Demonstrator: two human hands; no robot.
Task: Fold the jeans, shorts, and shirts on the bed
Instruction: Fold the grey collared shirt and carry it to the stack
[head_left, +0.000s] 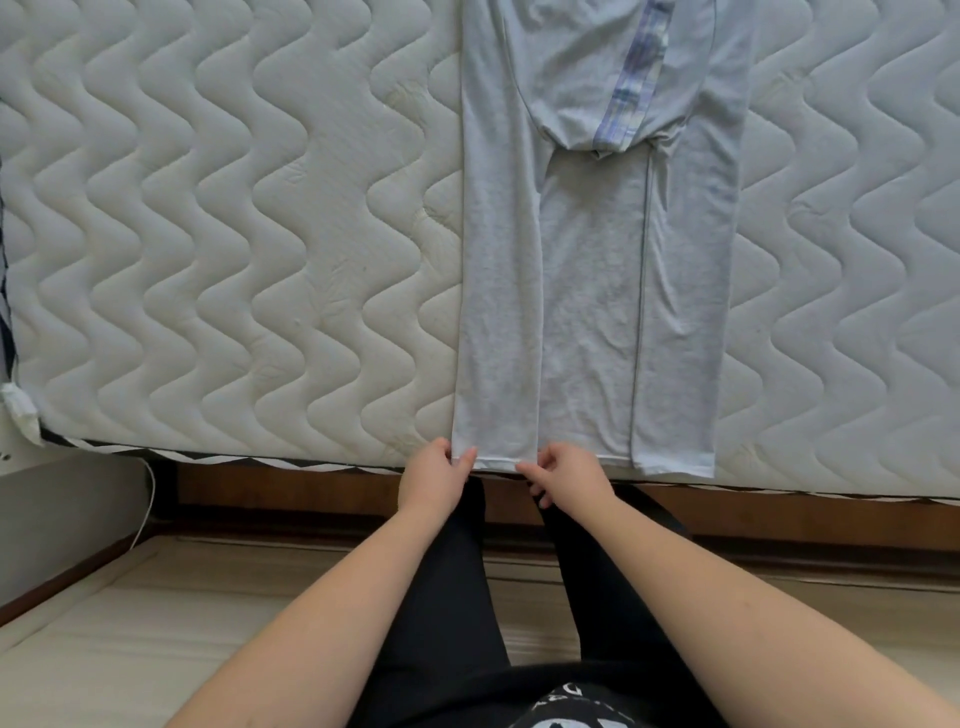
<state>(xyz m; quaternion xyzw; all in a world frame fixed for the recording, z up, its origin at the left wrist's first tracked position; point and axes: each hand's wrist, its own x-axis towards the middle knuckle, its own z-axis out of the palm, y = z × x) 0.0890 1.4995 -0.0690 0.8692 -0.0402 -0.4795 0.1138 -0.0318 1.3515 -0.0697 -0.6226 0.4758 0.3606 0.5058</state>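
A pale grey shirt (587, 291) lies flat and lengthwise on the quilted mattress (234, 249), its sides folded in and a plaid blue strip near its far end. Its hem reaches the mattress's near edge. My left hand (439, 473) pinches the hem's left corner. My right hand (563, 475) pinches the hem a short way to the right, at the inner edge of the folded left panel. Both hands sit at the bed's edge, close together.
The wooden bed frame (779, 519) runs below the mattress edge. My dark-trousered legs (452, 597) stand against it on a light floor. A white cable (148, 499) hangs at the left by a grey panel.
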